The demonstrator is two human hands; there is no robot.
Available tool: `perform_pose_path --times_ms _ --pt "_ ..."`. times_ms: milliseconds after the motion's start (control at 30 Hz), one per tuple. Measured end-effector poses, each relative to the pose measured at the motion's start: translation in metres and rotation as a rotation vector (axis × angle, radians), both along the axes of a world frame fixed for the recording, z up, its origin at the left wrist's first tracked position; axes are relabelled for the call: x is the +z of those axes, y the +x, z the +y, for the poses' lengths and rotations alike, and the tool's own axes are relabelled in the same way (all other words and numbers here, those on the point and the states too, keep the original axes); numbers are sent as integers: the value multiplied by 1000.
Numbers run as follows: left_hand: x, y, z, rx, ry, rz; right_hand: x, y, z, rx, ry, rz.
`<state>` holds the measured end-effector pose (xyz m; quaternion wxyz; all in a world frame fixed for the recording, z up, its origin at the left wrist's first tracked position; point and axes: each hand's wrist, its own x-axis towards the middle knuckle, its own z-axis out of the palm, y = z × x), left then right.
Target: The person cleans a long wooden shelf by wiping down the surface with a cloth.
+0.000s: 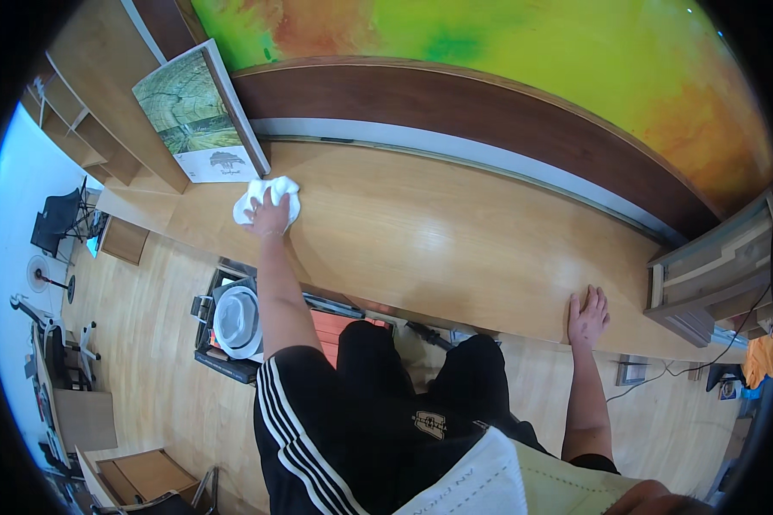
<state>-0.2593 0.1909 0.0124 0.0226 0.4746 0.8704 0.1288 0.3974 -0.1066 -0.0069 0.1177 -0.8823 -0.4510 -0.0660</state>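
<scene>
My left hand (269, 215) presses a crumpled white cloth (288, 187) onto the wooden desktop (421, 223), its fingers curved over the folds. The cloth lies toward the left end, right by the lower corner of a large upright book or boxed panel (189, 112) with a green picture on its front. Part of the cloth is hidden under my palm. Over on the right, my right hand (587, 316) rests on the desktop near its front edge, fingers apart and holding nothing.
A wooden shelf unit (696, 287) bounds the desktop's right end; a taller shelf (103, 146) stands at the left. Behind runs a dark wooden rail (455, 112) below a colourful painting. Below the front edge, a black crate (223, 365) holds a pale round container (237, 322).
</scene>
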Motion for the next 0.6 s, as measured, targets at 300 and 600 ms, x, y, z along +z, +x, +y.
perform_pose_path --times_ms 300,600 --pt "-14 -18 -57 101 69 51 1 -1 -1 -11 -13 19" --pt "-10 37 -87 -46 137 45 6 -5 -2 -2 -32 43"
